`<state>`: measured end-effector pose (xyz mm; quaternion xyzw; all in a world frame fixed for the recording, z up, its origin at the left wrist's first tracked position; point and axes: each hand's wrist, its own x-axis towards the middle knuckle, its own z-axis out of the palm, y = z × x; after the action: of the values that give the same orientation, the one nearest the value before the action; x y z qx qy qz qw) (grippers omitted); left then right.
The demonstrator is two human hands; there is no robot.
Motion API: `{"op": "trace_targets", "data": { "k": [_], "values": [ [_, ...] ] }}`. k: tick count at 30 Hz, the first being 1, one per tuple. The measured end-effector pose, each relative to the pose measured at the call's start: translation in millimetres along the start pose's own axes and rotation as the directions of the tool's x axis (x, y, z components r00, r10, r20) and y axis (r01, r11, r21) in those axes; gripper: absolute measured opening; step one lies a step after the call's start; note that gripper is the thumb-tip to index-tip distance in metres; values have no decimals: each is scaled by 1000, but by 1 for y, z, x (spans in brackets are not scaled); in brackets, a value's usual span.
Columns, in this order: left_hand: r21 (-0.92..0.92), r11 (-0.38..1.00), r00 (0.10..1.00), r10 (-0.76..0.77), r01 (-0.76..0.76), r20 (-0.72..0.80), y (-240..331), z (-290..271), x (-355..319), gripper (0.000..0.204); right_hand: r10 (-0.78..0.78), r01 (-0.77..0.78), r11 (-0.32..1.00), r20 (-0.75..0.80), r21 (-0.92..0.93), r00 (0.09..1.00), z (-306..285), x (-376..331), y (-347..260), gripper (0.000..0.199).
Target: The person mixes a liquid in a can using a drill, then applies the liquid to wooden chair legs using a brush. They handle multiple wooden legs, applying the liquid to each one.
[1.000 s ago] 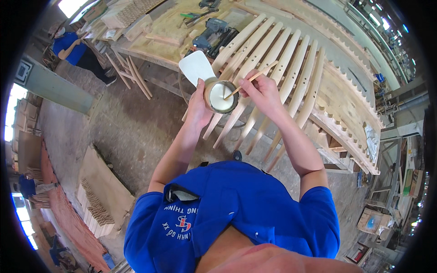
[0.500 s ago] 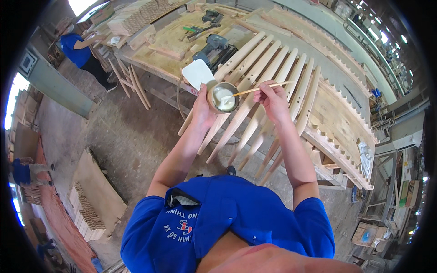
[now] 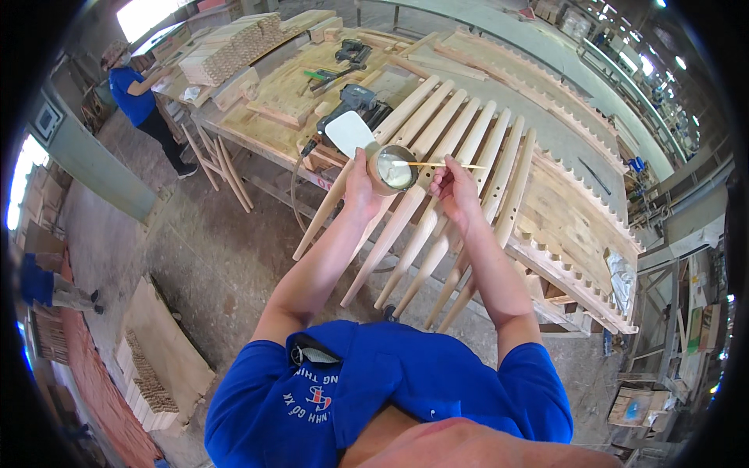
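Observation:
My left hand [image 3: 360, 191] is closed round a small round cup [image 3: 378, 183] of thick white liquid [image 3: 393, 171]. A flat white piece with rounded corners [image 3: 349, 134] stands up at the cup's far left side; whether it is joined to the cup I cannot tell. Between the fingertips of my right hand [image 3: 457, 193] is a thin brush [image 3: 420, 164] with a pale handle, lying nearly level. Its white-coated tip is inside the cup. Under both hands, several tapered wooden legs [image 3: 363, 269] lie side by side across the bench edge, some with drilled holes.
Beyond the cup, a dark power tool [image 3: 356, 100] and a clamp-like tool [image 3: 353, 53] lie on the workbench [image 3: 273, 97]. Notched wooden rails [image 3: 577, 281] run along the right. Stacked wood pieces [image 3: 234, 51] stand far left, near a person in blue [image 3: 133, 93].
My right hand has come left, closer to the cup, and the brush handle has tipped from slanting upward to nearly level. The whole view has shifted slightly.

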<state>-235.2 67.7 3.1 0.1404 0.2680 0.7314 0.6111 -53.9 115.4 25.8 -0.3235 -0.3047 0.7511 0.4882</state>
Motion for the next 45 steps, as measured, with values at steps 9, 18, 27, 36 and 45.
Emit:
{"op": "trace_targets", "data": {
  "k": [9,18,27,36,45],
  "values": [
    [-39,996,996,-82,80,-44,-1,-5,11,47,-239,274,946,195,-175,951,6,15,-34,9],
    [-31,999,998,-39,37,-49,1,3,7,46,-38,53,984,92,-167,995,4,21,-22,12],
    [-31,999,999,25,-26,-31,10,3,0,48,-175,254,935,302,-246,937,19,6,-26,11],
    [-7,990,990,140,-140,-11,20,-4,-23,49,-360,623,489,509,-610,782,63,-37,-34,18],
    [29,991,992,128,-128,-18,25,-4,-39,50,-74,162,891,217,-424,973,54,-18,-16,20]
  ]
}}
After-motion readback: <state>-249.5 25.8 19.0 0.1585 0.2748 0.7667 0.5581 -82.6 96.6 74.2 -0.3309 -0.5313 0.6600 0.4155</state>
